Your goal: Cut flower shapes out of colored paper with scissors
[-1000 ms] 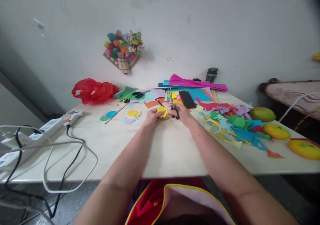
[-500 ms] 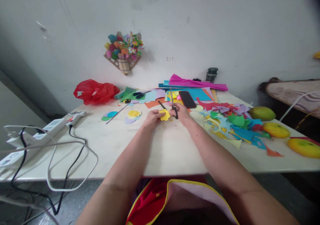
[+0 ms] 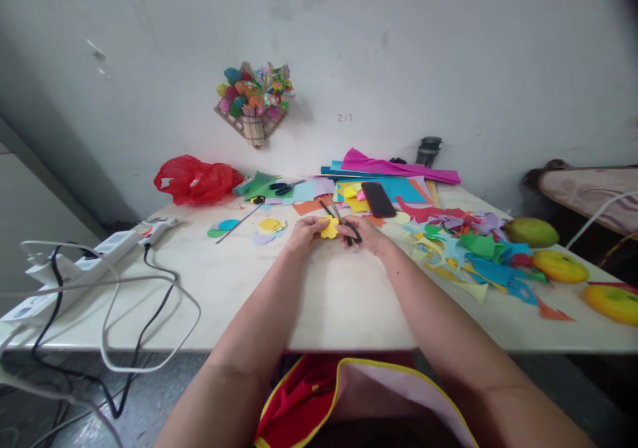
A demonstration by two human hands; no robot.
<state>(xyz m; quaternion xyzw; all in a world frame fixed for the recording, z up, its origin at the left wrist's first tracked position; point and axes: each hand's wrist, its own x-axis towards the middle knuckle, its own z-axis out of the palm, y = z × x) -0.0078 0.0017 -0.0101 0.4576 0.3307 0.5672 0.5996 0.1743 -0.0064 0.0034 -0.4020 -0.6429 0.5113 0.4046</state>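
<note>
My left hand (image 3: 306, 234) pinches a yellow flower-shaped paper piece (image 3: 329, 227) by its left side. Around the black handles of a pair of scissors (image 3: 335, 213), the fingers of my right hand (image 3: 366, 234) are closed. The scissor blades point away from me, just behind the paper, and my right fingertips are at its right edge. Whether they touch it I cannot tell. To the left lie yellow scalloped pieces (image 3: 272, 224) on lilac ones (image 3: 264, 238), with blue and green rounds (image 3: 228, 224) farther out.
Coloured paper scraps (image 3: 478, 255) and several mangoes (image 3: 561, 266) cover the table's right side. A phone (image 3: 379, 200) lies on paper sheets (image 3: 396, 189) behind my hands. A red plastic bag (image 3: 197, 181), a second pair of scissors (image 3: 282, 187) and a power strip (image 3: 94, 258) with cables are on the left.
The scissors have turned in my right hand: the blades stood upright and now lean lower and to the left, close behind the paper. The view has shifted slightly left.
</note>
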